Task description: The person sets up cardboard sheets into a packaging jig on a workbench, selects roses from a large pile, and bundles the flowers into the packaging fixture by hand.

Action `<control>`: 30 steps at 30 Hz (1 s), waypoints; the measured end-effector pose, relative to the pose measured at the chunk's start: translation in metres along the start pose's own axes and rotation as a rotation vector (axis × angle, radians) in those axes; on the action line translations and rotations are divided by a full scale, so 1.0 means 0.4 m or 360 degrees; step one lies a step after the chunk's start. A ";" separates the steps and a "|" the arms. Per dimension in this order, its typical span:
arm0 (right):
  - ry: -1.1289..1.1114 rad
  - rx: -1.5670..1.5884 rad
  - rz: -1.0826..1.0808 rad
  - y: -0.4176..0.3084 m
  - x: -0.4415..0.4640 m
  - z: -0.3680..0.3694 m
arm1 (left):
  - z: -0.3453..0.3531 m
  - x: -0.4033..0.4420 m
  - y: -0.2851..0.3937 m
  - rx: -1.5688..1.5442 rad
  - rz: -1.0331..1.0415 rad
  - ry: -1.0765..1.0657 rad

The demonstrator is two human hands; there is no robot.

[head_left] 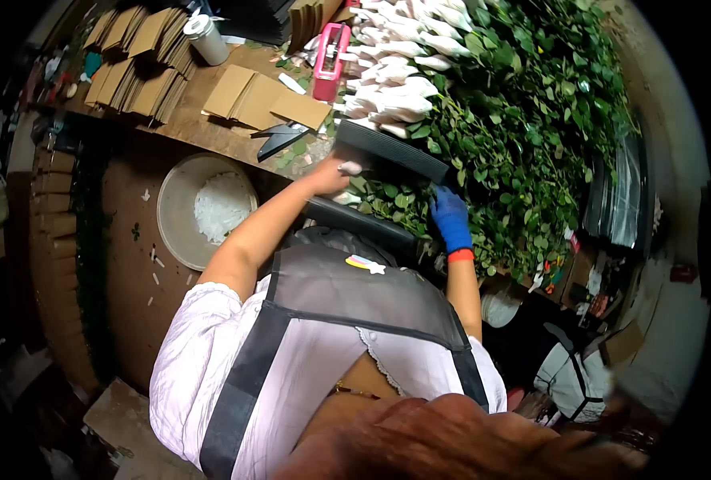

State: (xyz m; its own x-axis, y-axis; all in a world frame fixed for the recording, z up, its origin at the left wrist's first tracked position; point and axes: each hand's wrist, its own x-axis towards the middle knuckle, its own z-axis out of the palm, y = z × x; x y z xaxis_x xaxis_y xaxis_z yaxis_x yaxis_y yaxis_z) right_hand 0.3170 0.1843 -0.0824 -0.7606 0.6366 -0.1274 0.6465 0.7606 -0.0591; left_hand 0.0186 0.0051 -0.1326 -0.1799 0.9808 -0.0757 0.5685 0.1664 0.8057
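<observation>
A dark ribbed sheet [391,150] stands tilted above the table's near edge, with leafy stems [395,200] below it. At the sheet's lower left corner, my bare left hand [327,176] has its fingers curled and closed on the edge. A small pale tip shows beside the thumb; I cannot make out what it is. My right hand [451,220], in a blue glove, is at the sheet's lower right corner, fingers together and apparently closed on it, among the leaves. A dark bar [363,224] runs along the near side, between the stems and my apron.
White-wrapped flower heads [395,80] and a large heap of leafy stems [523,136] lie beyond. On the left are a pink tape dispenser [331,60], shears [279,140], cardboard pieces [251,98], a white bottle [206,40] and, lower, a round bin [171,216].
</observation>
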 end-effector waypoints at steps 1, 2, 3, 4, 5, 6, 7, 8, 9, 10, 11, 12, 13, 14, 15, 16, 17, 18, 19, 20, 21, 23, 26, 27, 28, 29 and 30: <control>-0.0005 -0.0087 -0.0006 -0.027 0.011 -0.046 | -0.005 -0.005 0.007 0.0026 0.0010 0.0072; -0.0024 -0.0176 -0.0005 -0.044 -0.001 -0.101 | -0.014 0.002 0.009 0.0025 -0.0174 -0.0184; -0.0034 -0.0267 0.0003 -0.083 -0.005 -0.189 | -0.012 0.000 0.006 0.0028 -0.0105 -0.0120; -0.0273 -0.0066 0.0127 -0.147 -0.002 -0.287 | -0.009 0.000 0.005 0.0031 -0.0030 -0.0057; -0.0307 0.0129 0.0044 -0.187 0.004 -0.307 | -0.003 0.000 0.004 0.0030 0.0047 0.0004; -0.0330 0.0317 -0.0036 -0.224 0.009 -0.318 | -0.001 0.006 -0.003 -0.0008 -0.0004 -0.0048; -0.0358 0.0510 -0.0117 -0.260 0.021 -0.318 | -0.001 0.006 0.000 -0.0013 -0.0008 -0.0070; -0.0541 0.0375 -0.0052 -0.315 0.054 -0.305 | -0.006 0.003 0.007 -0.0015 -0.0012 -0.0092; -0.0721 0.0241 0.0012 -0.351 0.098 -0.294 | -0.010 0.001 0.010 -0.0013 -0.0018 -0.0113; -0.0610 0.0061 -0.0041 -0.339 0.135 -0.229 | -0.008 0.001 0.010 0.0053 0.0004 -0.0145; -0.0494 -0.0114 -0.0095 -0.318 0.168 -0.115 | -0.005 0.006 0.010 0.0124 0.0025 -0.0176; -0.0376 -0.0286 -0.0146 -0.307 0.187 -0.054 | -0.006 0.009 0.010 0.0197 0.0046 -0.0211; -0.0445 -0.0193 -0.0030 -0.301 0.196 -0.057 | -0.022 0.005 0.028 0.0153 0.0092 -0.0137; -0.0523 -0.0101 0.0080 -0.286 0.205 -0.062 | -0.036 0.000 0.050 0.0102 0.0128 -0.0063; -0.0608 -0.0014 0.0192 -0.278 0.204 -0.064 | -0.042 -0.004 0.064 0.0043 0.0161 0.0009; -0.0388 -0.0190 0.0106 -0.270 0.189 -0.033 | -0.032 -0.003 0.056 0.0046 0.0198 0.0062; -0.0297 -0.0191 0.0045 -0.263 0.193 -0.002 | -0.020 -0.003 0.041 0.0055 0.0237 0.0111; -0.0205 -0.0189 -0.0014 -0.258 0.201 0.027 | -0.014 -0.002 0.030 0.0065 0.0278 0.0157; -0.0115 -0.0187 -0.0074 -0.253 0.207 0.049 | -0.021 0.000 0.033 -0.0027 0.0258 0.0139; -0.0089 -0.0119 -0.0049 -0.248 0.215 0.071 | -0.030 0.004 0.035 -0.0119 0.0234 0.0122; -0.0058 -0.0050 -0.0024 -0.249 0.223 0.089 | -0.044 0.006 0.043 -0.0209 0.0212 0.0106; -0.0021 -0.0010 -0.0003 -0.248 0.226 0.123 | -0.077 0.010 0.075 -0.0340 0.0013 0.0214; -0.0018 -0.0063 0.0020 -0.234 0.219 0.153 | -0.071 0.014 0.061 -0.0179 -0.0045 0.0332; -0.0021 -0.0053 0.0046 -0.232 0.220 0.159 | -0.067 0.013 0.058 -0.0068 -0.0022 0.0369; -0.0023 -0.0041 0.0075 -0.230 0.221 0.165 | -0.060 0.006 0.058 -0.0197 -0.0029 0.0483; 0.0011 -0.0012 0.0099 -0.227 0.225 0.170 | -0.051 -0.005 0.061 -0.0324 -0.0036 0.0600; 0.0044 0.0019 0.0122 -0.230 0.228 0.174 | -0.046 -0.014 0.062 -0.0450 -0.0045 0.0715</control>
State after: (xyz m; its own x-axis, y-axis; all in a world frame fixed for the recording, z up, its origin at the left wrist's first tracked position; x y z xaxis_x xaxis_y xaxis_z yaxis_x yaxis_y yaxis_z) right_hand 0.1922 0.1636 -0.1574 -0.7099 0.6965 -0.1048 0.7036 0.7079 -0.0621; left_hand 0.0189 0.0021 -0.1014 -0.5534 0.8257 0.1098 0.3308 0.0970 0.9387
